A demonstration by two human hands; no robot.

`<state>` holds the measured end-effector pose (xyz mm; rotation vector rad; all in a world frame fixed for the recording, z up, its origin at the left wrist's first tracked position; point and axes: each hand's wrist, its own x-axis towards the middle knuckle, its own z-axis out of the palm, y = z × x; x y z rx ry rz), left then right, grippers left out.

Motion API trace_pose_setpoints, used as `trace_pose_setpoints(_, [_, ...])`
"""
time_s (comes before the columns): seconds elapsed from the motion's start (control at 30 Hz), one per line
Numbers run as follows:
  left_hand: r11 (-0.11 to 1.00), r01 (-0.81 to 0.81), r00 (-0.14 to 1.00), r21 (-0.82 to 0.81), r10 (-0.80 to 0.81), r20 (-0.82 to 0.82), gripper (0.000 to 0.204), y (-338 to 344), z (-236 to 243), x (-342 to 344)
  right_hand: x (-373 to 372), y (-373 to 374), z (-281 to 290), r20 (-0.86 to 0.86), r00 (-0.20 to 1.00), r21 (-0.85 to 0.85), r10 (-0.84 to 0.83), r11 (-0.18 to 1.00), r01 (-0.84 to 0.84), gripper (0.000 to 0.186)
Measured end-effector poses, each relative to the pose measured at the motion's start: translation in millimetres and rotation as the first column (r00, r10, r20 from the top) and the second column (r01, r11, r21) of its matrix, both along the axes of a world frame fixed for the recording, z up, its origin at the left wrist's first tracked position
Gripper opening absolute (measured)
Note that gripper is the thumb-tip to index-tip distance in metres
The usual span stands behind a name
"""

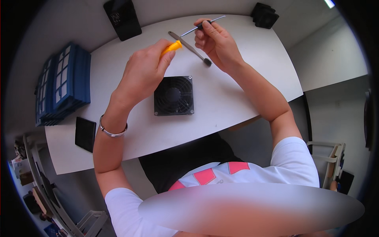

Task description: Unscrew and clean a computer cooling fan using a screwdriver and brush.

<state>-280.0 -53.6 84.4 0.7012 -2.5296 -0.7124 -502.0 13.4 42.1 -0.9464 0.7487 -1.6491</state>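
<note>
My left hand (143, 68) is closed around the yellow handle of a screwdriver (172, 47), raised over the far part of the table. The thin metal shaft runs up to the right toward my right hand (219, 44). Between the fingers of that hand is a small black piece (204, 25), and the shaft seems to pass through it, its tip showing beyond. Below my hands a square black fan with a round grille (173, 95) lies flat. A grey-handled brush with dark bristles (191, 47) rests behind it, slanting down toward the right.
The white table (237, 106) spans the middle. Blue drawer boxes (65, 83) stand at its left edge, near a flat black tray-like object (85, 133). A black display (122, 19) leans at the back left; black blocks (264, 16) sit at the back right.
</note>
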Motion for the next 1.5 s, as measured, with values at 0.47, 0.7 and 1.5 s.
trace_pose_setpoints(0.47, [0.996,0.040,0.992,-0.082,-0.049,-0.113,0.026,5.2,-7.8,-4.3,27.0,16.1,-1.5,-0.341,0.931,0.156,0.129,0.985,-0.080,0.054])
trace_pose_setpoints(0.7, [0.977,0.050,0.994,-0.209,-0.070,-0.089,0.023,7.0,-1.3,5.5,29.5,17.2,-7.4,-0.550,0.825,0.096,0.133,0.991,-0.095,0.058])
trace_pose_setpoints(1.5, [0.957,0.086,0.977,-0.279,-0.027,0.209,0.032,-25.8,41.0,61.3,52.3,28.5,-24.9,-0.984,0.174,0.026,0.043,0.995,-0.101,0.058])
